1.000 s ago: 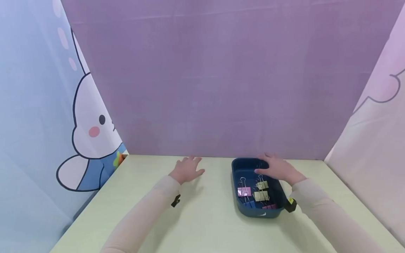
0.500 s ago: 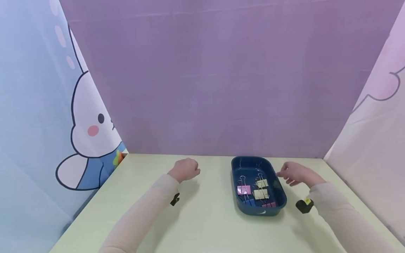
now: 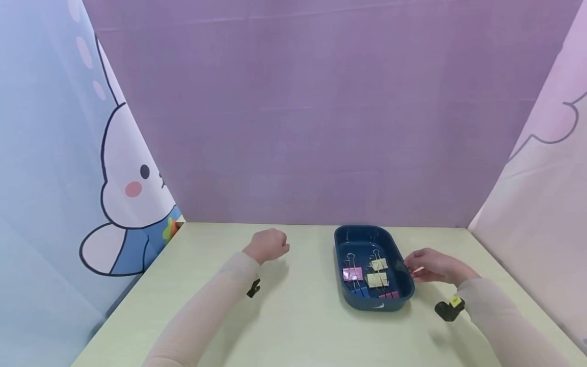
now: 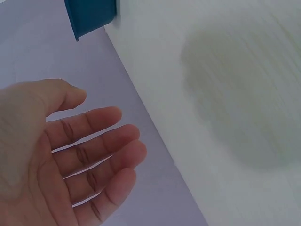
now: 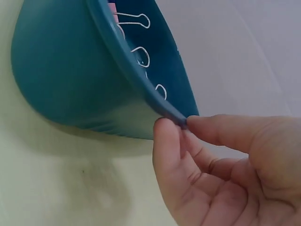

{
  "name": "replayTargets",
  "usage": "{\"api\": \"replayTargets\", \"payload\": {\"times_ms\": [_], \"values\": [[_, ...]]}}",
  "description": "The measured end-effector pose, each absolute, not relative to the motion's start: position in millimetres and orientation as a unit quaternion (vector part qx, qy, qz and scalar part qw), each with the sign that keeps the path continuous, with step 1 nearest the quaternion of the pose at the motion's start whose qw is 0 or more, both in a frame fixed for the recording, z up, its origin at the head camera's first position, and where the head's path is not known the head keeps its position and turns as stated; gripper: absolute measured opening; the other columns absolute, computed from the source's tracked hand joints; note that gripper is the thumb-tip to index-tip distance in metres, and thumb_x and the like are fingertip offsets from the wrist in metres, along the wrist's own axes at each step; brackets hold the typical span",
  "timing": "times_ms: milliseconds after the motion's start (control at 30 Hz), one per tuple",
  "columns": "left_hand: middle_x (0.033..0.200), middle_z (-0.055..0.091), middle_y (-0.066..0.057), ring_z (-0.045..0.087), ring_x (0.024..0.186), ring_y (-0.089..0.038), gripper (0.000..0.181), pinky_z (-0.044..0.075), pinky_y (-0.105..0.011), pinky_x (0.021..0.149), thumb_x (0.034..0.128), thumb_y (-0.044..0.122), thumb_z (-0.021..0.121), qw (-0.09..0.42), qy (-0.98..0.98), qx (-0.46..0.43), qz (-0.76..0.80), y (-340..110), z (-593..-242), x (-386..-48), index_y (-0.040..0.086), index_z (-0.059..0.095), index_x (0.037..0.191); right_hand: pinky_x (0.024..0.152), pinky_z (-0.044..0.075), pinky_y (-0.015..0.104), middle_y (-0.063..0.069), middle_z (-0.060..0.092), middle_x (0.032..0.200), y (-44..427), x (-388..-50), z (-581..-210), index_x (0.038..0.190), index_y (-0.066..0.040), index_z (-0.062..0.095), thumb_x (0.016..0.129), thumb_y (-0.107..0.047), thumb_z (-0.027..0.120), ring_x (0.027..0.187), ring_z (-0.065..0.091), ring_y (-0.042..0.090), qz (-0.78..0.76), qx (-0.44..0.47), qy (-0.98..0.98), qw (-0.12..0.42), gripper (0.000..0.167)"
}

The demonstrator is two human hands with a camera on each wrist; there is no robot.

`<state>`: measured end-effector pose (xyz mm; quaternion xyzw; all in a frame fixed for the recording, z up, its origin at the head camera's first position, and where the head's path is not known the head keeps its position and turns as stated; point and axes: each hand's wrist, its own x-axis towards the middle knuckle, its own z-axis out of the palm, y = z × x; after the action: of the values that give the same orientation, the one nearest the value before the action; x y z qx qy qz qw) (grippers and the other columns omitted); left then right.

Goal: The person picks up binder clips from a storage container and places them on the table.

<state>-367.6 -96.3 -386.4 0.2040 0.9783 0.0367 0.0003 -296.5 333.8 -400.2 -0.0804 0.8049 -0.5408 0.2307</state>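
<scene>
1. One blue tray [image 3: 358,304] with rounded corners, upright on the pale yellow-green table [image 3: 293,316], right of centre and near its back edge; a small white mark [image 3: 378,306] on the near wall.
2. One right hand [image 3: 433,266], at the tray's right side: thumb and at least one finger pinch the rim, tips nearly together with the tray's edge between them; the remaining fingers curl beneath.
3. One left hand [image 3: 267,245], above the table to the left of the tray and well apart from it: fingers relaxed, lightly bent, thumb apart, with nothing in hold.
4. One pink binder clip [image 3: 352,273], inside the tray along its left side, wire handles up.
5. Two pale yellow binder clips [image 3: 377,280], in the tray to the right of the pink one, one behind the other.
6. One blue binder clip [image 3: 361,292] and one red binder clip [image 3: 389,295], at the tray's near end; both appear partly hidden, so their full lie cannot be told.
7. One purple backdrop [image 3: 293,127], behind the table.
8. One rabbit-print curtain [image 3: 128,168], at left.
</scene>
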Motion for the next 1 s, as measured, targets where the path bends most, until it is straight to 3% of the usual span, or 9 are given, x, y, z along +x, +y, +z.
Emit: {"api": "replayTargets", "payload": {"times_ms": [167,267,333,467,567,767,867,1000], "values": [[0.055,0.038,0.006,0.035,0.050,-0.010,0.035,0.031,-0.026,0.047,0.0930,0.025,0.054,-0.013,0.971,0.232,0.048,-80.9,-368.7,-368.2,0.016,0.047,0.059,0.077,0.058,0.027,0.008,0.065,0.095,337.3,-298.7,-404.7,0.122,0.021,0.046,0.101,-0.010,0.043,0.083,0.066,0.014,-0.557,-0.073,0.792,0.239,0.037],[0.058,0.041,0.007,0.035,0.051,-0.008,0.031,0.031,-0.024,0.047,0.0933,0.022,0.055,-0.011,0.961,0.264,0.078,-59.4,-350.8,-365.1,0.013,0.053,0.064,0.077,0.058,0.028,0.008,0.066,0.094,337.1,-298.9,-404.6,0.122,0.021,0.047,0.100,-0.010,0.045,0.083,0.067,0.014,-0.552,-0.063,0.797,0.237,0.038],[0.063,0.051,0.006,0.044,0.053,-0.006,0.022,0.039,-0.021,0.048,0.0937,0.020,0.057,0.019,0.951,0.278,0.134,-40.7,-340.3,-360.3,0.011,0.062,0.074,0.075,0.058,0.028,0.008,0.066,0.092,336.0,-298.8,-403.9,0.121,0.020,0.049,0.100,-0.010,0.046,0.081,0.067,0.013,-0.548,-0.053,0.802,0.234,0.037],[0.085,0.067,0.000,0.063,0.070,-0.011,0.009,0.054,-0.022,0.063,0.0930,0.014,0.063,0.120,0.918,0.284,0.250,1.2,-329.8,-343.4,0.008,0.069,0.096,0.071,0.058,0.026,0.007,0.064,0.088,333.1,-299.0,-402.5,0.117,0.019,0.052,0.099,-0.008,0.047,0.076,0.065,0.012,-0.542,-0.040,0.807,0.231,0.034],[0.088,0.069,0.001,0.065,0.076,-0.010,0.007,0.055,-0.022,0.067,0.0897,0.011,0.068,0.153,0.914,0.304,0.223,30.2,-335.8,-332.0,0.010,0.071,0.096,0.070,0.058,0.025,0.006,0.063,0.086,332.1,-299.0,-400.5,0.116,0.019,0.053,0.098,-0.008,0.047,0.074,0.064,0.011,-0.539,-0.038,0.808,0.234,0.032],[0.092,0.071,0.007,0.063,0.082,-0.005,0.011,0.052,-0.018,0.070,0.0826,0.014,0.076,0.116,0.933,0.339,0.044,68.4,-366.6,-317.1,0.014,0.074,0.093,0.069,0.058,0.025,0.006,0.063,0.086,329.2,-299.3,-399.2,0.115,0.018,0.054,0.098,-0.008,0.048,0.074,0.064,0.012,-0.532,-0.029,0.812,0.241,0.031],[0.081,0.069,0.007,0.060,0.073,-0.005,0.004,0.049,-0.018,0.064,0.0829,0.016,0.076,0.100,0.937,0.334,-0.010,79.5,-377.5,-313.9,0.014,0.073,0.083,0.069,0.058,0.025,0.007,0.063,0.086,329.0,-299.3,-398.6,0.115,0.018,0.054,0.098,-0.007,0.047,0.073,0.064,0.011,-0.525,-0.029,0.815,0.242,0.032],[0.064,0.063,0.004,0.056,0.055,-0.006,0.014,0.046,-0.019,0.052,0.0856,0.013,0.072,0.110,0.947,0.302,-0.017,87.7,-383.6,-313.1,0.012,0.067,0.073,0.068,0.058,0.025,0.007,0.062,0.086,328.4,-299.8,-396.4,0.114,0.017,0.055,0.098,-0.007,0.048,0.073,0.063,0.011,-0.521,-0.026,0.819,0.240,0.030]]}}
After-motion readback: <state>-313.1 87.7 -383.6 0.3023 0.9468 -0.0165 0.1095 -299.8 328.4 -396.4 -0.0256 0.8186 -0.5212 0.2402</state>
